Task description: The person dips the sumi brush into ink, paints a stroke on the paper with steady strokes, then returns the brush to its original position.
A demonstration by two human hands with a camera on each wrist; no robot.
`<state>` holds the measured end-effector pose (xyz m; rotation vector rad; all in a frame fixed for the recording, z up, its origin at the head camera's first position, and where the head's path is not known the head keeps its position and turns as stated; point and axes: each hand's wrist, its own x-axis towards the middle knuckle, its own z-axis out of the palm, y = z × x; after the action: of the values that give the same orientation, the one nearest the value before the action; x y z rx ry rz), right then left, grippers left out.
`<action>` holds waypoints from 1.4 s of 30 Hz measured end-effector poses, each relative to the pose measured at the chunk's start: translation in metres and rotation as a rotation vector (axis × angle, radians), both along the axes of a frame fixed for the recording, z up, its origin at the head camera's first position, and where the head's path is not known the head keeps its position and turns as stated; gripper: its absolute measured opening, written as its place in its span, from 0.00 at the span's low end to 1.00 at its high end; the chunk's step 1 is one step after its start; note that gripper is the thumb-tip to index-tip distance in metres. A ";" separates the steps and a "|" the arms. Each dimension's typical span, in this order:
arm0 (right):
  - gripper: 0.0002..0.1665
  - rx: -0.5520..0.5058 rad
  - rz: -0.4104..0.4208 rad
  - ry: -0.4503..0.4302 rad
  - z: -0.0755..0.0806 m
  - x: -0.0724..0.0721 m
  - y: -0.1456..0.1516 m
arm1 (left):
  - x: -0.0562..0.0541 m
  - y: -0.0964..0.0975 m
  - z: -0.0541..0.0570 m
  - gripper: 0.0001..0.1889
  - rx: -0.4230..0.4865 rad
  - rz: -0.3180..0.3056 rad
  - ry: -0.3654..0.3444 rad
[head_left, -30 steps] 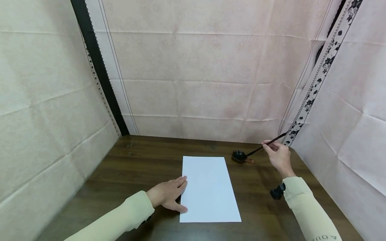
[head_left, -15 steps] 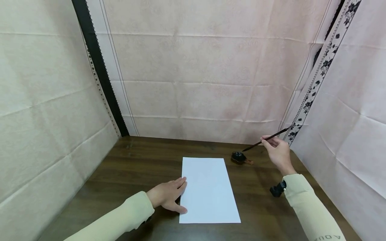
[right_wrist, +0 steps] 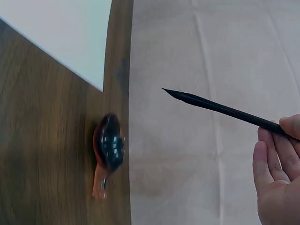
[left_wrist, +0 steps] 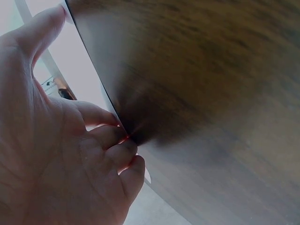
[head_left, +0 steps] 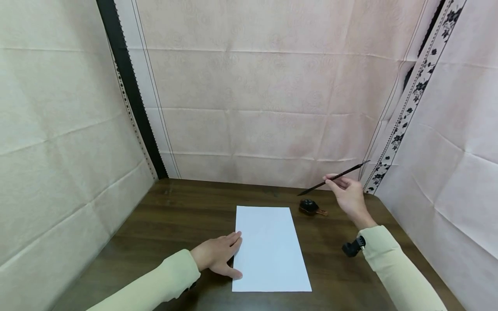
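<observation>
A white sheet of paper (head_left: pixel 272 250) lies on the table, and my left hand (head_left: pixel 219 255) rests on its left edge with fingers and thumb spread. The left wrist view shows this left hand (left_wrist: pixel 70 145) along the paper's edge. Above the table, my right hand (head_left: pixel 349 196) pinches a black calligraphy brush (head_left: pixel 317 186) by the middle of its handle. The brush's dark, pointed tip (right_wrist: pixel 173 93) points left, clear of the paper. Just below the brush sits a small ink dish (head_left: pixel 308 206), glossy black inside, with a short brown handle (right_wrist: pixel 99 183).
The dark wooden table (head_left: pixel 186 207) has a pale cloth (head_left: pixel 249 103) hanging behind it. More cloth hangs at the left (head_left: pixel 66 142) and right (head_left: pixel 455 151). The ink dish stands close to the paper's far right corner.
My right hand has lifted the brush's tip out of the ink dish and moved it up and left, past the dish. My left hand has stayed on the paper.
</observation>
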<state>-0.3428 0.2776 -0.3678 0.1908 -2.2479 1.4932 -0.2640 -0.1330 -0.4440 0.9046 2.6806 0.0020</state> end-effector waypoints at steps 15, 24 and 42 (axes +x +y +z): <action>0.16 0.067 0.244 -0.035 0.002 0.019 -0.056 | -0.001 0.000 -0.001 0.56 -0.002 0.003 -0.001; 0.12 0.063 0.404 -0.026 0.003 0.028 -0.093 | -0.001 0.001 -0.001 0.56 -0.024 0.012 -0.003; 0.10 0.036 0.461 -0.096 -0.023 0.034 -0.123 | -0.005 0.004 -0.003 0.57 -0.052 0.011 0.013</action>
<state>-0.3090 0.1541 -0.3911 0.7031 -2.4182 1.7153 -0.2688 -0.1291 -0.4470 0.8764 2.6845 -0.0717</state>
